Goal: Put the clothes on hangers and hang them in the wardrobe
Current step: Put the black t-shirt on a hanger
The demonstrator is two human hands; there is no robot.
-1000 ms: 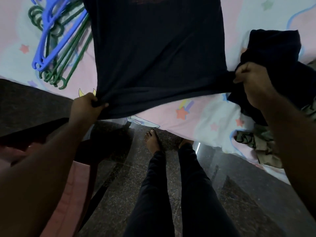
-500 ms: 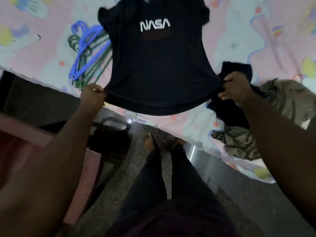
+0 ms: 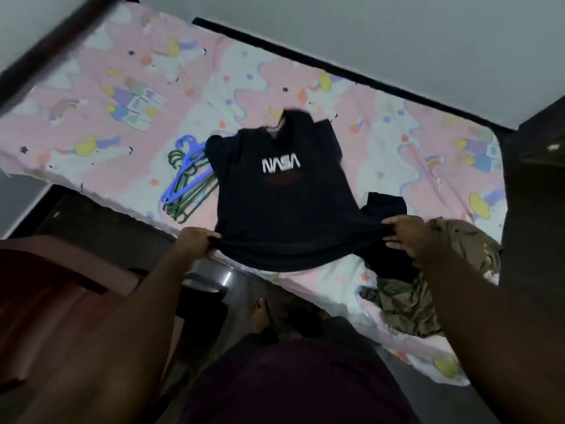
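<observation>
Both arms reach forward from 6 o'clock. The left hand [image 3: 195, 241] and right hand [image 3: 405, 237] each have their grip clamped on the hem of the NASA T-shirt [image 3: 281, 203], spreading it flat on the bed [image 3: 101, 87]. Next, likely a hanger from the hangers [image 3: 186, 182] at 10 o'clock.

This is a bedroom in a home. A bed [image 3: 101, 123] fills most of the view, covered by a pink and white children's sheet [image 3: 382, 142] printed with stars, moons and rainbows. Clothes lie on it: a dark NASA T-shirt [image 3: 284, 209], an olive garment [image 3: 428, 301], and a bundle of blue and green plastic hangers [image 3: 186, 185]. Plain grey walls [image 3: 367, 32] and a dark polished stone floor [image 3: 235, 304] surround the bed.
</observation>
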